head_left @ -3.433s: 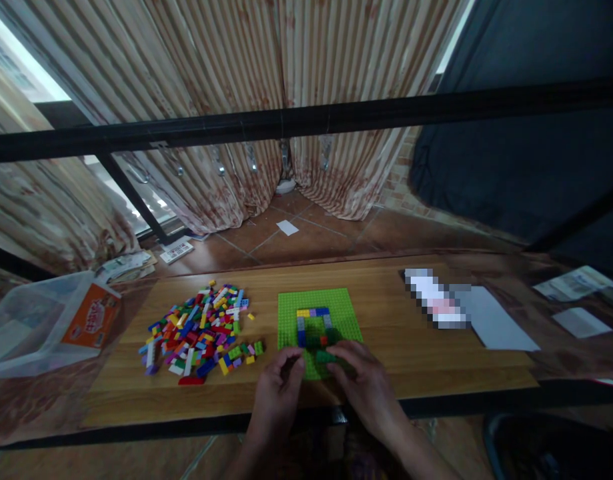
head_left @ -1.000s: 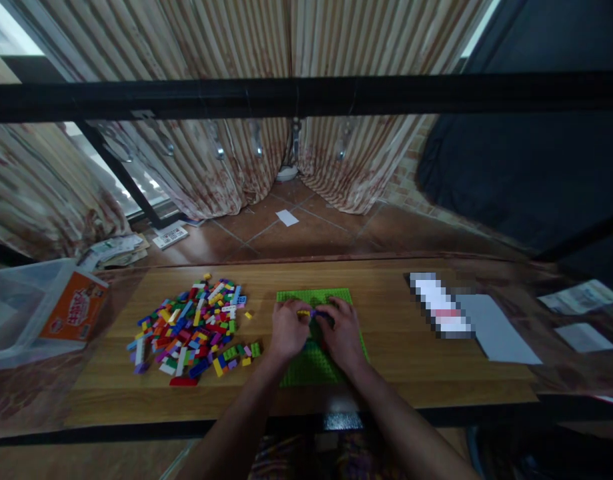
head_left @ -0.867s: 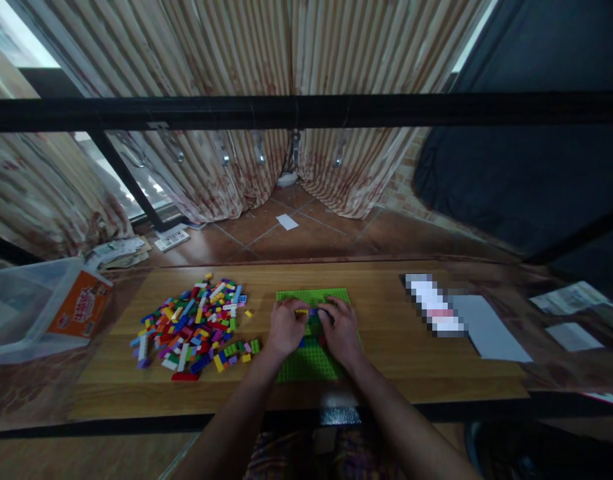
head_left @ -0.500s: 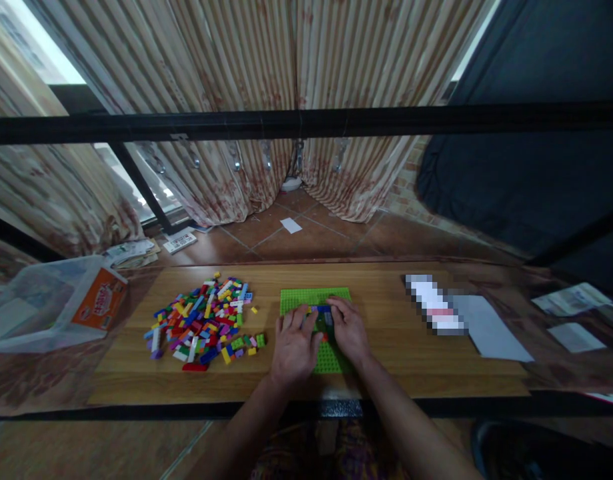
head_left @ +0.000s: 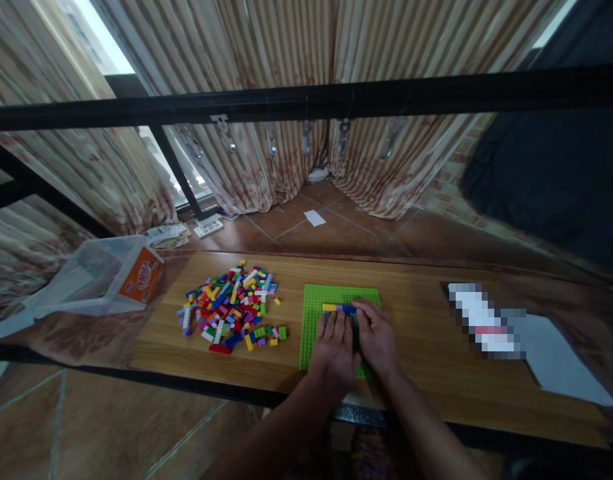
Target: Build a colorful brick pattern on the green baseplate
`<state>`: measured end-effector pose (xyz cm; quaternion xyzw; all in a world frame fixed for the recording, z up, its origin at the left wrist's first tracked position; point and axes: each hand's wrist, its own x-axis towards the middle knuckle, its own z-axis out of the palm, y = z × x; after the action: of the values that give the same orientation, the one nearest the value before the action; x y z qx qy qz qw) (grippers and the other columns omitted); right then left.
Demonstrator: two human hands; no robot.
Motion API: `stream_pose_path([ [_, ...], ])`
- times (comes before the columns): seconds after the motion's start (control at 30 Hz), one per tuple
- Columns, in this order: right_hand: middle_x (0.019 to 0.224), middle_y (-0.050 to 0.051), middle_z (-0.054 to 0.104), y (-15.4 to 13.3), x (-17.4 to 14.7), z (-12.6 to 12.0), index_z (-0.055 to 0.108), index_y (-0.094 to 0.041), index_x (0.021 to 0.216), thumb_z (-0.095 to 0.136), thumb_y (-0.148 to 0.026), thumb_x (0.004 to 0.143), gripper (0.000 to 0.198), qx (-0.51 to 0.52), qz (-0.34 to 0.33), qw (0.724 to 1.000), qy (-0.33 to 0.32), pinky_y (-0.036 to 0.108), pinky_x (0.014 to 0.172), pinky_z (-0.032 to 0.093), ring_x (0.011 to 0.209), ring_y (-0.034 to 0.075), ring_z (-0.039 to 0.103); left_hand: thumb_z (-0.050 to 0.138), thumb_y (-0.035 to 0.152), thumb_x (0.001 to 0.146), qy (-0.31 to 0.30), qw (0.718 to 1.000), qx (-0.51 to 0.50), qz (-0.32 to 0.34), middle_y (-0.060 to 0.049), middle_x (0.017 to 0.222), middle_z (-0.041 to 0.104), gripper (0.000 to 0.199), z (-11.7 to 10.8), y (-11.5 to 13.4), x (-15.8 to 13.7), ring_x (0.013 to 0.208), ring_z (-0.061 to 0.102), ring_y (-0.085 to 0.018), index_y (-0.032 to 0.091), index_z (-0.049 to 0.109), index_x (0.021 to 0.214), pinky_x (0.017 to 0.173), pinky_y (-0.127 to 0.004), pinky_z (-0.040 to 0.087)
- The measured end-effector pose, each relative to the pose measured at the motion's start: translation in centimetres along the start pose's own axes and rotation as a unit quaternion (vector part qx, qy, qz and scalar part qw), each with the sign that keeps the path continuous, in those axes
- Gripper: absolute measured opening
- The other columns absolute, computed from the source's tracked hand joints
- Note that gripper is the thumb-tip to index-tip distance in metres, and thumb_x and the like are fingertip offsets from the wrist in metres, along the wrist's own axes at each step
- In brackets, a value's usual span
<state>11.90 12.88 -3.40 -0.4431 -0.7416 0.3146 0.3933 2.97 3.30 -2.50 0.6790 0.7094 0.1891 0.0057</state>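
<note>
A green studded baseplate (head_left: 313, 295) lies on the wooden board, with a row of yellow, purple and blue toy bricks across its middle. The yellow brick (head_left: 329, 307) forms the row's left end. My left hand (head_left: 335, 350) lies over the plate, its fingers stretched out side by side and touching the near side of the row. At the right end, the curled fingers of my right hand (head_left: 379, 337) close around the blue brick (head_left: 348, 309). My hands hide most of the plate's lower half and whatever bricks lie under them.
A heap of loose coloured bricks (head_left: 231, 310) spreads over the left of the wooden board (head_left: 421, 373). Left of that stands a clear plastic bin (head_left: 101, 273) with an orange label. A white sheet (head_left: 556, 353) and a pixelated item (head_left: 481, 317) lie right. A black rail (head_left: 286, 103) crosses beyond.
The view has swung, so the board appears tilted and shifted right. My left hand has moved rightward across the plate, uncovering the yellow brick. My right hand stays by the row's right end.
</note>
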Motion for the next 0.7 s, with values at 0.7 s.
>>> stream_pose_path([
  [0.7, 0.1, 0.011, 0.07, 1.1, -0.7, -0.2, 0.071, -0.018, 0.093, 0.049, -0.045, 0.087, 0.035, 0.055, 0.012, 0.997, 0.049, 0.045, 0.092, 0.046, 0.097, 0.024, 0.062, 0.043, 0.018, 0.089, 0.064, 0.97, 0.014, -0.233, -0.014, 0.121, 0.059, 0.037, -7.8, -7.7, -0.3, 0.113, 0.056, -0.024, 0.013, 0.052, 0.124, 0.099, -0.037, 0.044],
])
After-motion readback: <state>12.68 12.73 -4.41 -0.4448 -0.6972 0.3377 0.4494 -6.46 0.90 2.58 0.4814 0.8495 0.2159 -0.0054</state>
